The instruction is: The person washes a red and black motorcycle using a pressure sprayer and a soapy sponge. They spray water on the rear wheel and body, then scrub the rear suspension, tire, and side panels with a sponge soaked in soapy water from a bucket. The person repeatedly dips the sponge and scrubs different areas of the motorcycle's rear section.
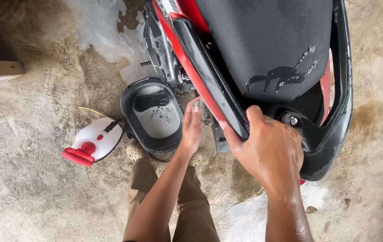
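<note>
Both my hands wash a wet red motorcycle (263,54): right hand (269,150) grasping its black grab rail (211,74), left hand (191,127) flat, released, beside a soapy bucket (131,101).

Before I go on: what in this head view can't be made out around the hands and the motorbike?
- Left hand: what its fingertips touch, hidden behind the red side panel.
- Right hand: its fingertips, curled out of sight under the black grab rail.
- Motorbike: front and wheels, cut off by the top edge.
- Black tub: its contents, too murky to tell.
- White-and-red bottle: its label, too small.
</note>
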